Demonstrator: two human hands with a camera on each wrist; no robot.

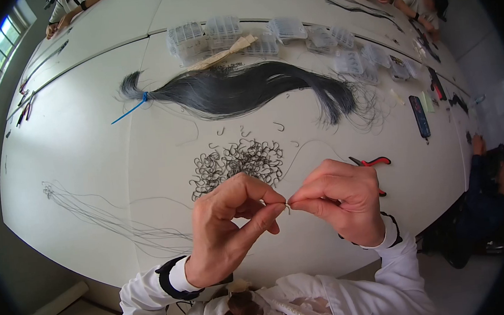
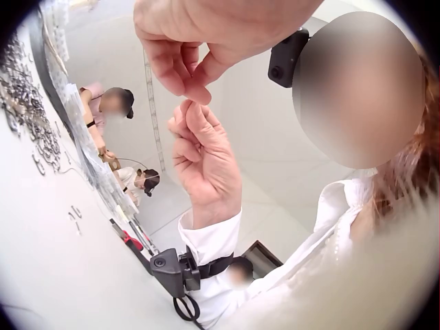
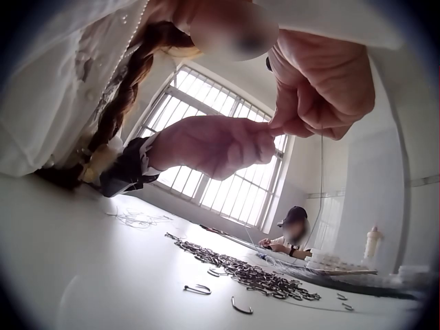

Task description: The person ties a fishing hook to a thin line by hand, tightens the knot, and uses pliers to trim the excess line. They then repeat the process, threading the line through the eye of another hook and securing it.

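Above the front of the white table, my left hand [image 1: 224, 222] and right hand [image 1: 344, 200] meet fingertip to fingertip. Thumb and forefinger of the left hand pinch a small fish hook [image 1: 288, 209], mostly hidden by the fingers. The right hand pinches a thin line [image 3: 321, 172], which trails from it in the right wrist view. Just beyond the hands lies a heap of dark fish hooks [image 1: 249, 160], with a few loose ones apart from it. To the left, a bundle of hooks tied to lines [image 1: 115, 218] is spread on the table [image 1: 74, 154].
A long hank of dark line [image 1: 229, 88], bound with a blue tie [image 1: 130, 111], lies across the table. Behind it stand clear plastic boxes [image 1: 186, 41]. Red-handled pliers [image 1: 376, 161] lie beside the right hand, a phone [image 1: 419, 116] farther right. Other people sit around the table.
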